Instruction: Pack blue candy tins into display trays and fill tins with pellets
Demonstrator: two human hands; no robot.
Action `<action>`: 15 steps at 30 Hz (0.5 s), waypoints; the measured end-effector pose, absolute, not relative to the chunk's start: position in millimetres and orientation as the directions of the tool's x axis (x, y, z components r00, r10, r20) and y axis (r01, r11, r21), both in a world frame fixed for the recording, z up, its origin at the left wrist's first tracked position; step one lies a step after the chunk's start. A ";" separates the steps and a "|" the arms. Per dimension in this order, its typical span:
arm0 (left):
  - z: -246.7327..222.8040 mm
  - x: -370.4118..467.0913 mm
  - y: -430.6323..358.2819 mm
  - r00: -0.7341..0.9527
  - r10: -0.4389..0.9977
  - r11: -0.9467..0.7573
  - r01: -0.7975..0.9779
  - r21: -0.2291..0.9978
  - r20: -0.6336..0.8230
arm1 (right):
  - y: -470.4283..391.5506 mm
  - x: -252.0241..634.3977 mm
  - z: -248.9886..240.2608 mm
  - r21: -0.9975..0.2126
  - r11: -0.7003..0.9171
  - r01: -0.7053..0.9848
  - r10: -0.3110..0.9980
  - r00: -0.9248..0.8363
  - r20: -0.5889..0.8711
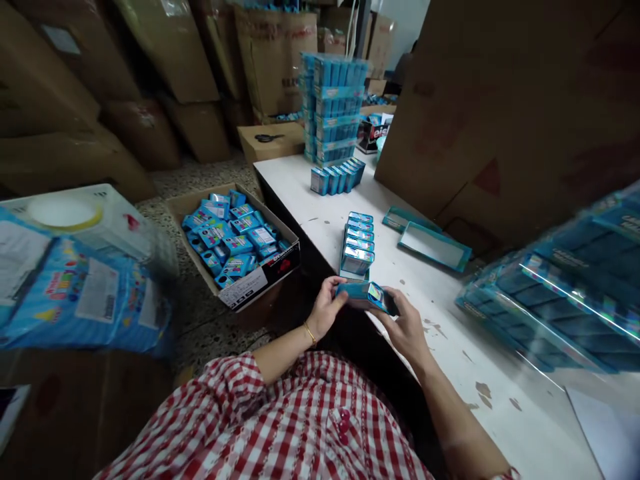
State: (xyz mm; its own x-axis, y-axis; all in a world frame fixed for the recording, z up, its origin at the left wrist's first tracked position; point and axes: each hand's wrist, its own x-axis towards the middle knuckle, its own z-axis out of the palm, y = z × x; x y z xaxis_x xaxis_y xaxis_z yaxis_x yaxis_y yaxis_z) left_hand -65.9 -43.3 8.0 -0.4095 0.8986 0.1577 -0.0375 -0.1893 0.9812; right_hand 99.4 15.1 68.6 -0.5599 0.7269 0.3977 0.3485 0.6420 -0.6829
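Between my two hands is a small blue box (pixel 360 291), held at the near edge of the white table. My left hand (pixel 326 310) grips its left end with thumb and fingers. At its right end, my right hand (pixel 404 327) has its fingers closed round the box, beside a dark patch. Just beyond my hands, a row of upright small blue boxes (pixel 358 250) stands in a narrow tray. Two flat blue-edged trays, one a long tray with a pale inside (pixel 434 247), lie to the right of the row.
An open carton (pixel 290 257) full of small blue boxes is left of the table (pixel 320 227). Farther back stand another box row (pixel 338 177) and a tall blue stack (pixel 334 110). Wrapped blue packs (pixel 560 293) are at right, blue bags (pixel 95 293) at left.
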 end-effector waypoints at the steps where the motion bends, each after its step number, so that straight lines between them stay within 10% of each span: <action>1: 6.2 -70.8 -36.2 -0.434 0.884 -0.176 0.032 0.984 0.172 | 21.2 95.7 69.5 -0.603 0.715 0.353 0.676 -0.567 0.470; 6: -13.1 -87.7 -4.4 -0.368 0.828 -0.179 0.540 0.822 0.422 | 51.5 82.3 50.1 -0.315 0.853 0.415 0.517 -0.595 0.615; 15: -34.4 -101.3 3.5 -0.224 0.775 -0.273 0.725 0.632 0.591 | 54.5 70.7 33.7 -0.037 0.820 0.571 0.505 -0.692 0.517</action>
State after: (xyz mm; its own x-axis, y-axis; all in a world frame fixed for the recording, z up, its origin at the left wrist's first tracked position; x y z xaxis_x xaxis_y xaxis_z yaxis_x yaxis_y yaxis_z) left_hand -101.3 3.5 -34.4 -0.2238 0.7748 0.5913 0.7253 -0.2728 0.6320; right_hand 70.7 54.5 33.7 -0.6916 0.5047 0.5167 0.5707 0.8203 -0.0374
